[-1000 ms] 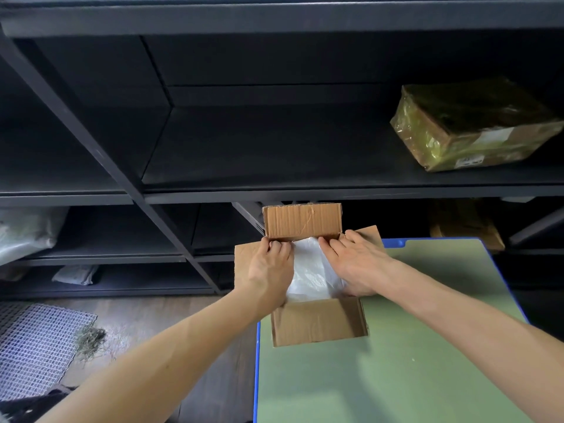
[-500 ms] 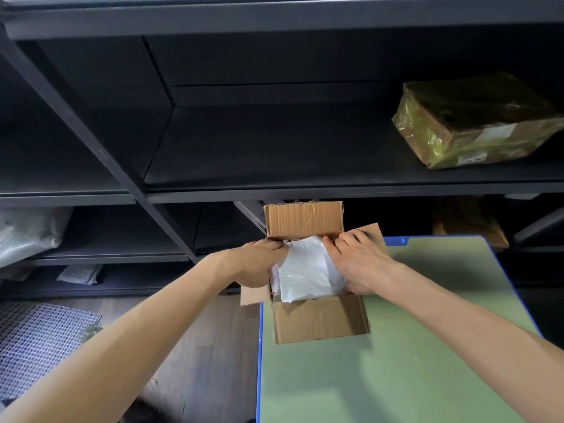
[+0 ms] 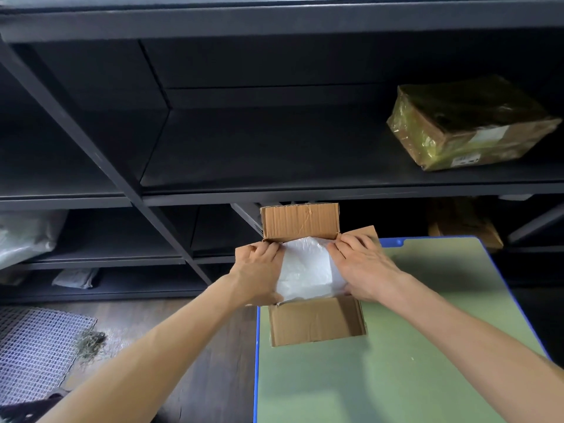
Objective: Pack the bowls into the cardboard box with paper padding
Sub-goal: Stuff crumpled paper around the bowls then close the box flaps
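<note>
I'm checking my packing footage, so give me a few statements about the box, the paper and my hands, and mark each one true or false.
1. The cardboard box has its flaps open. True.
2. Bowls show uncovered inside it. False: only white paper shows there.
3. The left hand and the right hand are both at the box. True.
4. The wrapped parcel lies on the green table. False: it lies on the dark shelf.

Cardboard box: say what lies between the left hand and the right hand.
In the head view, crumpled white paper fills the gap between the left hand and the right hand, inside the open cardboard box.
</note>
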`<action>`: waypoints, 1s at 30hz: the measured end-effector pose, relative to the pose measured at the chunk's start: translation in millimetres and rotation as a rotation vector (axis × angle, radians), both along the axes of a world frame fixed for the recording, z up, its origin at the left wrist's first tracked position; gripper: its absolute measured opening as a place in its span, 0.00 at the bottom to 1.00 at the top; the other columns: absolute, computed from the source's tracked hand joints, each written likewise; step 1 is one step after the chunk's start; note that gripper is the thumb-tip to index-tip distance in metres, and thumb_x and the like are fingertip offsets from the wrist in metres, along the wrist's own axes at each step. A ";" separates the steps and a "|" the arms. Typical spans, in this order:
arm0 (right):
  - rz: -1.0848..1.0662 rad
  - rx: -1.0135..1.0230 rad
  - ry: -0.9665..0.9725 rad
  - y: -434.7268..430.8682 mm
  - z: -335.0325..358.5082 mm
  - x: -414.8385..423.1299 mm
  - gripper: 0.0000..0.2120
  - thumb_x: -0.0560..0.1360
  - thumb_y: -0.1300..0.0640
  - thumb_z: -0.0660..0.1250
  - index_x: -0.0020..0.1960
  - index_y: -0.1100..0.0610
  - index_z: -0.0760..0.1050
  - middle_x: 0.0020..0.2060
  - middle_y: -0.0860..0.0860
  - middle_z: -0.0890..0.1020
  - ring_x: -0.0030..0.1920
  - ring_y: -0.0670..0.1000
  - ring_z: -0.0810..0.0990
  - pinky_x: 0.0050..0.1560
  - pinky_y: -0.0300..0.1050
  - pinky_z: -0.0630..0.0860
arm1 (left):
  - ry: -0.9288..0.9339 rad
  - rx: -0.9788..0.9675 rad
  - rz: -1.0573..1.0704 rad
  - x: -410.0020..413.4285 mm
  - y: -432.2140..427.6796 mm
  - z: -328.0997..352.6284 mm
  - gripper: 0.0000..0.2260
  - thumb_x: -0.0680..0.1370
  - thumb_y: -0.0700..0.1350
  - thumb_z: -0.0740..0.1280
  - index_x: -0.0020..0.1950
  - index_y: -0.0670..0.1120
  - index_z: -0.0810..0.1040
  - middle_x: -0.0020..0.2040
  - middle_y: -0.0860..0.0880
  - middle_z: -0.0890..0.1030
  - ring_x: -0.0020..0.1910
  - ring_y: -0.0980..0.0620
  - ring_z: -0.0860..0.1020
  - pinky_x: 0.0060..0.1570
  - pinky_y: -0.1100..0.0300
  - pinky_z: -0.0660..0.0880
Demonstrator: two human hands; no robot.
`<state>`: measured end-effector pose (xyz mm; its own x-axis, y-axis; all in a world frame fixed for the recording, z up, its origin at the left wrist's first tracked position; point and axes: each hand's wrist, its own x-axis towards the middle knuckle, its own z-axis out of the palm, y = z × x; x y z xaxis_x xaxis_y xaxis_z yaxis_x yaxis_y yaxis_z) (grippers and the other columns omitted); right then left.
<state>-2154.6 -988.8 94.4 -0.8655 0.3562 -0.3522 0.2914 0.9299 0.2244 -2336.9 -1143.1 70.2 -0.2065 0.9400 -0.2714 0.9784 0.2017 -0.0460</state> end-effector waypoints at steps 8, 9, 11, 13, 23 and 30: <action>-0.056 -0.086 0.051 -3.2 16.8 6.4 0.35 0.75 0.60 0.62 0.79 0.61 0.51 0.78 0.55 0.56 0.78 0.55 0.51 0.75 0.51 0.53 | -0.068 0.091 -0.112 2.8 -16.7 7.3 0.28 0.78 0.53 0.59 0.77 0.50 0.59 0.77 0.46 0.57 0.76 0.43 0.57 0.70 0.46 0.61; -0.048 -0.093 0.095 -3.7 17.0 7.1 0.34 0.76 0.60 0.61 0.79 0.61 0.52 0.78 0.55 0.57 0.78 0.55 0.53 0.75 0.51 0.53 | -0.073 0.108 -0.114 5.0 -18.0 7.2 0.26 0.80 0.55 0.55 0.77 0.48 0.59 0.77 0.45 0.58 0.76 0.43 0.58 0.70 0.46 0.60; -0.039 -0.110 0.182 -5.4 13.0 7.4 0.30 0.80 0.54 0.58 0.79 0.60 0.52 0.78 0.53 0.58 0.78 0.53 0.53 0.75 0.51 0.52 | -0.081 0.111 -0.089 10.9 -18.6 7.2 0.28 0.82 0.58 0.50 0.78 0.46 0.57 0.79 0.45 0.56 0.77 0.44 0.56 0.73 0.45 0.56; -0.046 -0.128 0.231 -9.8 5.3 9.0 0.30 0.83 0.46 0.52 0.81 0.58 0.50 0.80 0.52 0.55 0.79 0.52 0.50 0.77 0.50 0.48 | -0.103 0.063 -0.047 17.6 -19.8 5.8 0.31 0.83 0.59 0.52 0.80 0.44 0.51 0.81 0.46 0.50 0.79 0.45 0.50 0.75 0.43 0.52; -0.042 -0.124 0.323 -14.4 -15.4 24.6 0.31 0.82 0.54 0.56 0.81 0.58 0.49 0.80 0.52 0.54 0.79 0.52 0.51 0.73 0.50 0.39 | -0.108 0.135 -0.035 10.1 -20.6 -0.5 0.31 0.80 0.55 0.60 0.79 0.47 0.54 0.80 0.48 0.52 0.79 0.47 0.51 0.73 0.44 0.54; -0.103 -0.064 0.396 -3.4 -7.3 38.5 0.32 0.77 0.49 0.66 0.77 0.60 0.63 0.75 0.53 0.66 0.75 0.54 0.63 0.74 0.50 0.51 | -0.140 0.220 0.153 5.2 -38.3 -1.0 0.25 0.82 0.59 0.56 0.77 0.54 0.58 0.80 0.47 0.51 0.80 0.44 0.48 0.71 0.37 0.60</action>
<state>-2116.1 -992.2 87.1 -0.8997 0.4359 -0.0236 0.4355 0.9000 0.0186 -2331.7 -1181.4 69.2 -0.3247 0.9405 -0.1004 0.9297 0.3369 0.1488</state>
